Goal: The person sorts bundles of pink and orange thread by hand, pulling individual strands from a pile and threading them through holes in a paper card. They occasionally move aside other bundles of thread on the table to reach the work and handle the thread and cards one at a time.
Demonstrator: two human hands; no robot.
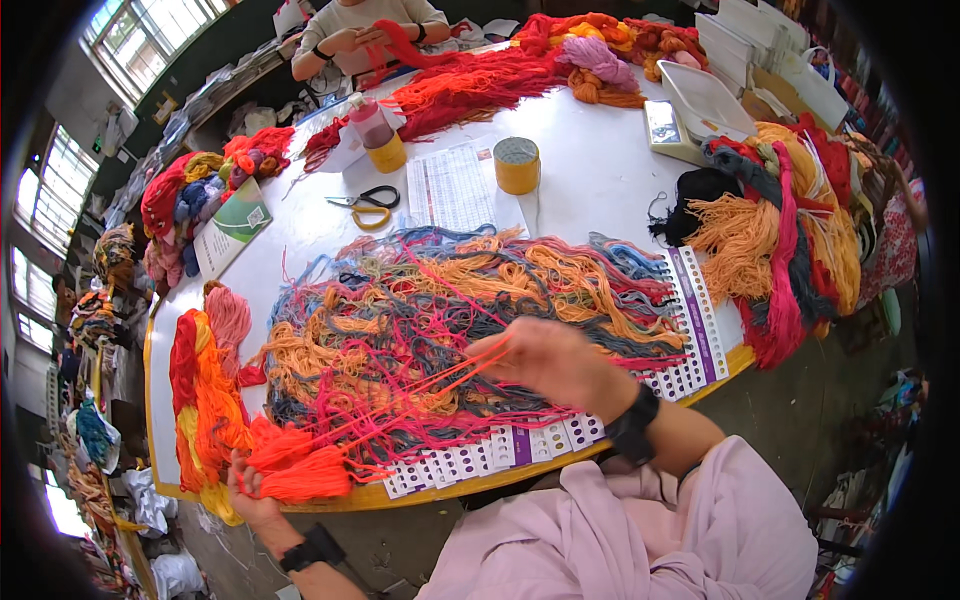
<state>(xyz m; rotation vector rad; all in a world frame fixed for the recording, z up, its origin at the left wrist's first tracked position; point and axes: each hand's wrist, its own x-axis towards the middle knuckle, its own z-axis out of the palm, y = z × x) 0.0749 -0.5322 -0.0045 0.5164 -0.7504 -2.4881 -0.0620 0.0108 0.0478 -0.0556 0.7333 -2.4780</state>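
At the counter's (pixel 600 170) near edge, left hand (pixel 250 495) grips an orange-red yarn bundle (pixel 300 465), right hand (pixel 550 360) pinches strands (pixel 420 395) pulled taut from it above the mixed yarn pile (pixel 450 310) and colour cards (pixel 500 445).

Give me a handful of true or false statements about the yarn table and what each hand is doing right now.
1. The left hand grips an orange-red yarn bundle. True.
2. The right hand pulls thin orange strands away from that bundle. True.
3. The scissors are in the right hand. False: they lie on the table.
4. The yellow tape roll lies on the floor. False: it stands on the table.
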